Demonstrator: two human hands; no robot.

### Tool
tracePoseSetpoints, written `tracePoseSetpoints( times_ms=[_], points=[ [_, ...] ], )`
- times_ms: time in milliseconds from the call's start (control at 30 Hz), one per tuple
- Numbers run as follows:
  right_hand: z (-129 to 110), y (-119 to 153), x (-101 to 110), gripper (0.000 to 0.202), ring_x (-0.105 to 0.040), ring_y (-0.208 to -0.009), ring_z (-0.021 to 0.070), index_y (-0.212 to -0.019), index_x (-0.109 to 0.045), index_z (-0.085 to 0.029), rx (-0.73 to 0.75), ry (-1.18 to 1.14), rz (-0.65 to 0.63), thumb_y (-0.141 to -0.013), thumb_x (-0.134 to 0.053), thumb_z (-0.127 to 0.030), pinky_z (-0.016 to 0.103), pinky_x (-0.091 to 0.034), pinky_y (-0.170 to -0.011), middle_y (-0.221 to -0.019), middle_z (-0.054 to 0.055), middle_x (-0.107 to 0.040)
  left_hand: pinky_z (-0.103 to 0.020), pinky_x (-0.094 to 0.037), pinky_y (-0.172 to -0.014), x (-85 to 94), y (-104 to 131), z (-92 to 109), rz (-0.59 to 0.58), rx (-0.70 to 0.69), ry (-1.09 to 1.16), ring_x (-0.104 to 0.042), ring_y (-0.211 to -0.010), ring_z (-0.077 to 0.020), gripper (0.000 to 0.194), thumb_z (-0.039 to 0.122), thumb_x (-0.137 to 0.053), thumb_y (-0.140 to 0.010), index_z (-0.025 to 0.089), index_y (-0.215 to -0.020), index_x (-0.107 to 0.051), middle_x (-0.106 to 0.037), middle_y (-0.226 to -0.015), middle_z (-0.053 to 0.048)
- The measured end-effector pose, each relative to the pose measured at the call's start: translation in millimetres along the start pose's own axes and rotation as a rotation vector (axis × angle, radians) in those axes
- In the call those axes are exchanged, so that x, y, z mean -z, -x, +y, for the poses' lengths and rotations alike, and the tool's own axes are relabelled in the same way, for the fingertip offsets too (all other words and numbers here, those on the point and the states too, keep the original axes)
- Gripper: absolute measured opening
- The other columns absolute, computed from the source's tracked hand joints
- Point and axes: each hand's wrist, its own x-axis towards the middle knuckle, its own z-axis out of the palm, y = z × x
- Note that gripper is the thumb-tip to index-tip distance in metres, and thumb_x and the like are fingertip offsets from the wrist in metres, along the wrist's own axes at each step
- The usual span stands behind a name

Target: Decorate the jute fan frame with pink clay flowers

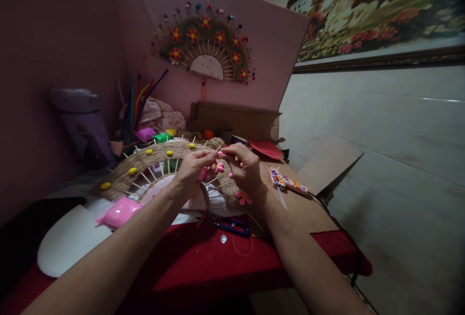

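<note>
Both my hands meet above the right part of a half-ring fan [123, 172] wrapped in brown twine, with thin sticks and yellow oval dots on it. My left hand [198, 165] is closed in a pinch, and a pink clay lump [202, 174] shows under its fingers. My right hand [244, 162] also pinches, its fingertips at a small pink clay piece [221, 153] between the hands. Just below are pink petals [220, 166] on the twine. Lower right, a pink clay flower [245, 198] sits near my right wrist.
A pink clay packet [119, 212] and a white half-disc [70, 242] lie at left. Blue-handled scissors [232, 225] and a clear gem [223, 239] are in front. A patterned glue gun [286, 181] rests on cardboard at right. A finished fan [207, 46] hangs behind.
</note>
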Motion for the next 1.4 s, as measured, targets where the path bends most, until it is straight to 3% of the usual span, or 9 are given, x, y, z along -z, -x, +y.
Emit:
tracePoseSetpoints(
  times_ms=[667,833,1000,1100,1267,1333,1400],
  points=[
    [-3,1,1,0.007,-0.059,-0.073,0.0139,-0.088,-0.064,-0.021,0.003,0.022,-0.022,-0.085,-0.059,-0.024,0.027,-0.048,-0.066,-0.083,0.003,-0.065,-0.015,-0.028,-0.035,1.8,0,-2,0.028,0.013,0.027,-0.046,-0.038,-0.0053,0.032,0.032,-0.083,-0.056,0.01,-0.069,-0.063,-0.057,-0.05,0.001],
    [-3,2,0,0.007,-0.06,-0.077,0.0145,-0.088,-0.064,-0.021,-0.012,0.03,-0.009,-0.086,-0.058,-0.022,0.028,-0.049,-0.068,-0.084,0.003,-0.066,-0.016,-0.027,-0.035,-0.8,0,1,0.031,-0.007,-0.014,-0.044,-0.037,-0.0048,0.035,0.039,-0.081,-0.058,0.011,-0.067,-0.063,-0.054,-0.047,0.002],
    [-1,0,2,0.01,-0.061,-0.076,0.0141,-0.09,-0.065,-0.02,-0.039,0.074,0.084,-0.088,-0.055,-0.021,0.027,-0.048,-0.069,-0.083,0.003,-0.066,-0.02,-0.022,-0.035,9.4,-7,14,0.308,-0.269,-0.318,-0.036,-0.032,-0.0052,0.028,0.04,-0.074,-0.064,0.013,-0.068,-0.065,-0.052,-0.044,0.003],
    [0,0,2,0.011,-0.061,-0.078,0.015,-0.089,-0.066,-0.021,-0.067,0.16,0.06,-0.088,-0.055,-0.021,0.028,-0.047,-0.07,-0.085,0.004,-0.067,-0.021,-0.029,-0.042,21.1,-14,13,0.466,-0.368,-0.611,-0.044,-0.039,-0.0081,0.017,0.033,-0.068,-0.069,0.016,-0.068,-0.067,-0.056,-0.047,0.002],
    [4,1,1,0.01,-0.063,-0.081,0.016,-0.086,-0.068,-0.023,-0.142,0.295,0.001,-0.086,-0.058,-0.023,0.028,-0.046,-0.074,-0.088,0.003,-0.069,-0.026,-0.035,-0.058,28.7,-14,6,0.456,-0.324,-1.18,-0.059,-0.066,-0.0175,0.014,0.032,-0.064,-0.073,0.02,-0.071,-0.071,-0.069,-0.069,-0.005],
    [6,1,1,0.01,-0.064,-0.081,0.016,-0.084,-0.069,-0.023,-0.169,0.316,0.007,-0.086,-0.059,-0.025,0.028,-0.046,-0.074,-0.087,0.002,-0.069,-0.028,-0.034,-0.06,30.9,-12,12,0.482,-0.331,-1.298,-0.06,-0.07,-0.0191,0.015,0.031,-0.062,-0.076,0.02,-0.075,-0.072,-0.071,-0.075,-0.006],
    [6,0,1,0.011,-0.064,-0.08,0.0158,-0.084,-0.069,-0.023,-0.18,0.325,0.008,-0.086,-0.059,-0.026,0.027,-0.046,-0.073,-0.087,0.002,-0.07,-0.029,-0.033,-0.062,35.2,-10,22,0.579,-0.434,-1.308,-0.059,-0.073,-0.0197,0.021,0.034,-0.057,-0.081,0.019,-0.085,-0.072,-0.071,-0.082,-0.007]
  ],
)
